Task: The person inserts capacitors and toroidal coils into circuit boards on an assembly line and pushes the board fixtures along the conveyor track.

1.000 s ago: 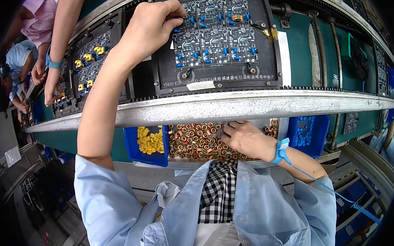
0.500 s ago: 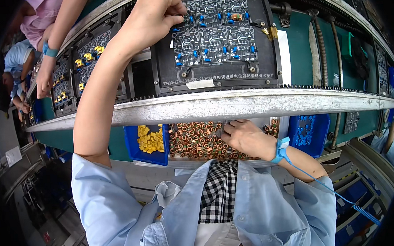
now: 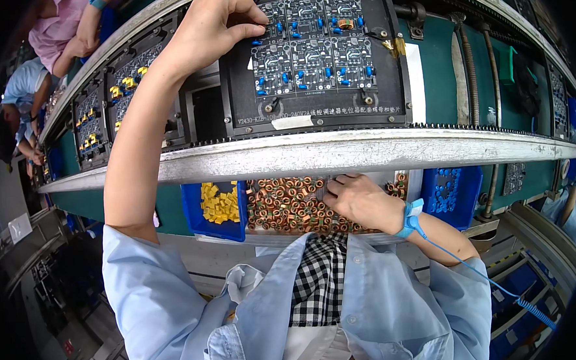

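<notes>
My left hand (image 3: 212, 29) reaches over the black carrier frame (image 3: 245, 110). Its thumb and index finger nearly meet at the upper left board of a circuit board panel (image 3: 311, 45); whatever lies between the tips is too small to make out. The panel's boards carry blue disc components, and one copper-wound ring coil (image 3: 345, 24) sits at the upper right. Lower down, my right hand (image 3: 365, 204) rests in a metal tray (image 3: 402, 178) of loose ring coils (image 3: 289, 203). Its fingers curl down among the coils, and their tips are partly hidden.
A metal rail (image 3: 364, 151) runs between the carrier and the tray. Blue bins flank the tray, with yellow block components (image 3: 219, 203) left and blue components (image 3: 443, 191) right. A blue coiled cord (image 3: 536, 313) leads from my right wrist strap. A co-worker's arm (image 3: 85, 31) is at upper left.
My left hand has shifted slightly left, its fingertips still at the upper left board. The right hand has barely moved. A co-worker's arm at the left has drawn back from the neighbouring boards.
</notes>
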The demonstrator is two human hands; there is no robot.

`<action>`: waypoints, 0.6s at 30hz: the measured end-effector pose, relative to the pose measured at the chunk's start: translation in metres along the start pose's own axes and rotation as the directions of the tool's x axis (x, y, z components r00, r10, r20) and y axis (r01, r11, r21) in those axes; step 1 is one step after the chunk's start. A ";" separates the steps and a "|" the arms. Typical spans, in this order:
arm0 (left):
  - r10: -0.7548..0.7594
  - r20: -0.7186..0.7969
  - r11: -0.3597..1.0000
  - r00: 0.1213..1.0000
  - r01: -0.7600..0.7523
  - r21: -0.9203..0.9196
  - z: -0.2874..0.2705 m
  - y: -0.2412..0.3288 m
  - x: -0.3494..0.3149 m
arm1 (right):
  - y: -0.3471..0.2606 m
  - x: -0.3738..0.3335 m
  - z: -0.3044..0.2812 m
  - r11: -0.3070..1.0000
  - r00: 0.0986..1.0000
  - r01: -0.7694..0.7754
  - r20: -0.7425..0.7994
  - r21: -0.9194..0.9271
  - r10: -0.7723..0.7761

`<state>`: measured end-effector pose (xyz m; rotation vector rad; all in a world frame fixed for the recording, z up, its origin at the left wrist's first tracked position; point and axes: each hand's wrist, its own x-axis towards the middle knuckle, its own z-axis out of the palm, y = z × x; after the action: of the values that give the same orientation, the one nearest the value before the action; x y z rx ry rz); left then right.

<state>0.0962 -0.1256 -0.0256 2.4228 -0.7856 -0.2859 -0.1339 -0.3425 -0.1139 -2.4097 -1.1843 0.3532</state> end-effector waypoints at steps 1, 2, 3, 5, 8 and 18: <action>0.000 0.006 1.000 1.000 0.000 -0.007 0.000 -0.001 0.000 | 0.000 0.000 0.000 1.000 1.000 -0.001 0.005 0.001 0.001; 0.001 0.012 1.000 1.000 -0.001 -0.013 0.000 -0.003 0.000 | 0.001 0.000 0.001 1.000 1.000 -0.002 0.011 0.003 0.002; 0.002 0.019 1.000 1.000 -0.002 -0.020 0.000 -0.004 0.001 | 0.001 0.000 0.001 1.000 1.000 -0.003 0.016 0.004 0.003; 0.022 0.036 1.000 0.999 -0.022 -0.006 -0.001 -0.006 0.002 | 0.001 0.000 0.000 1.000 1.000 -0.001 0.017 0.007 0.001; 0.083 0.088 0.996 0.993 -0.087 0.037 -0.004 -0.009 0.006 | 0.001 0.000 0.000 1.000 1.000 0.003 0.019 0.013 -0.003; 0.248 0.065 0.961 0.967 -0.254 0.112 -0.002 -0.015 0.004 | 0.002 0.000 0.001 0.999 1.000 -0.001 0.023 0.033 0.000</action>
<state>0.1074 -0.1168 -0.0326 2.3988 -1.1510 -0.2056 -0.1334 -0.3432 -0.1158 -2.3839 -1.1783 0.3988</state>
